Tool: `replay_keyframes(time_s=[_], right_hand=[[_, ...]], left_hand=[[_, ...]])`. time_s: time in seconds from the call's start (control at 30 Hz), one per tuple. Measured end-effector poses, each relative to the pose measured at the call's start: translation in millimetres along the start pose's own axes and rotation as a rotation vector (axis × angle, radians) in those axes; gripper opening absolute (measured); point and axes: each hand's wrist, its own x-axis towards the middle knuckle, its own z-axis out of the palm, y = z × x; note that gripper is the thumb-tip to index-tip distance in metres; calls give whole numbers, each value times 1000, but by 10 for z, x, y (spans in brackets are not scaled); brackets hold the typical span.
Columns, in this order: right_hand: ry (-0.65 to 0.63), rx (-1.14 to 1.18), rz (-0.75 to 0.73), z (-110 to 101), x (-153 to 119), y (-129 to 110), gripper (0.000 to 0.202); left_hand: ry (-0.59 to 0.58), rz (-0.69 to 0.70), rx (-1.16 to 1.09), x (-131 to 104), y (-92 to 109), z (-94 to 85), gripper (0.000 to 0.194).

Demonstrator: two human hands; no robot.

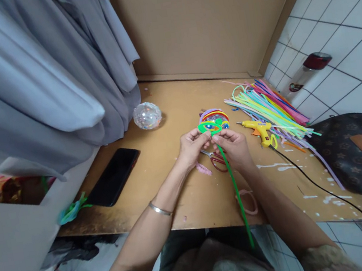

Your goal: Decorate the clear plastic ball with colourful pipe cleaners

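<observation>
There's one glue gun, one phone, one bag.

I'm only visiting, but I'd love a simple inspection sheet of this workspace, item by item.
Surface: tan tabletop, stained white toward the right.
Job's things: green strip, looped at the top, its tail hanging past the table edge; striped round piece just beyond the hands.
Clutter: phone, clear bowl-like piece, red-handled scissors, yellow glue gun, colored strips, dark bag.
Grippers: bare hands; left hand and right hand both pinch the green strip.
Cables: black cord from the glue gun, far end unseen.
Surroundings: gray curtain left, white tiles right.
</observation>
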Motion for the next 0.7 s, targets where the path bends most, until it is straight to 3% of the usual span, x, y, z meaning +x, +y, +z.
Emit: replay_keyframes(time_s=[0.7], right_hand=[[48,-75,-43,15,4,3,19]], left_hand=[[-4,-23,30,-11,16,1,34]])
